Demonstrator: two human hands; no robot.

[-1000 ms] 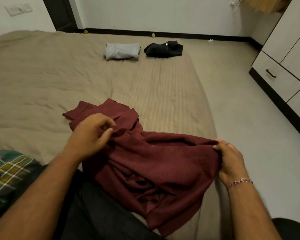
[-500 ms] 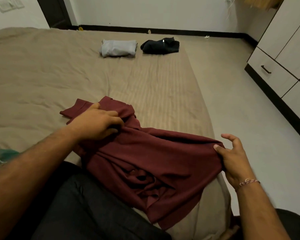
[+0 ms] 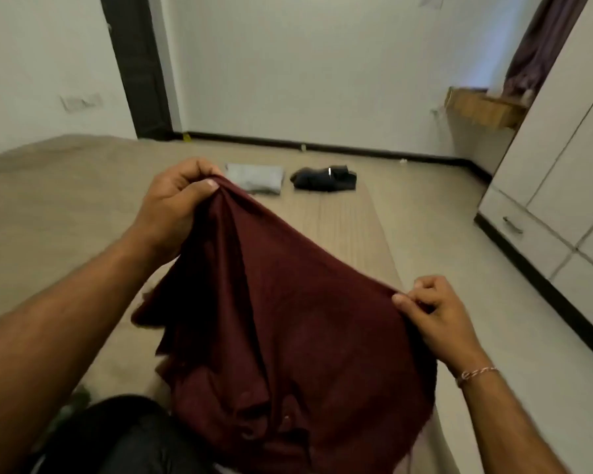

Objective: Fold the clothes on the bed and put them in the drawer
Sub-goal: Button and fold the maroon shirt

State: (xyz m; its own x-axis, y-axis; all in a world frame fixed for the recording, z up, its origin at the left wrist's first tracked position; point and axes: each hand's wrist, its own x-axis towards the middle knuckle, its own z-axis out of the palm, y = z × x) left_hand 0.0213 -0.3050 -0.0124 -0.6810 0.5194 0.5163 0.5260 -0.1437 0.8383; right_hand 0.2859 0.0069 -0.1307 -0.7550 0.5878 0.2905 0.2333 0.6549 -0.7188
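A maroon garment hangs in the air above the near part of the bed, held up by both hands. My left hand grips a bunched top corner of it, raised high. My right hand pinches the other corner, lower and to the right. The cloth drapes down over my lap. A folded grey garment and a folded black garment lie side by side at the far end of the bed. A white drawer with a dark handle is shut in the wardrobe at right.
The white wardrobe lines the right wall, with pale floor between it and the bed. A dark door frame stands at the back left. A wooden shelf juts out by the curtain at the back right.
Both hands have lifted the maroon garment off the bed, the left hand rising highest. My right hand closed from a loose hold into a pinch. The camera tilted upward.
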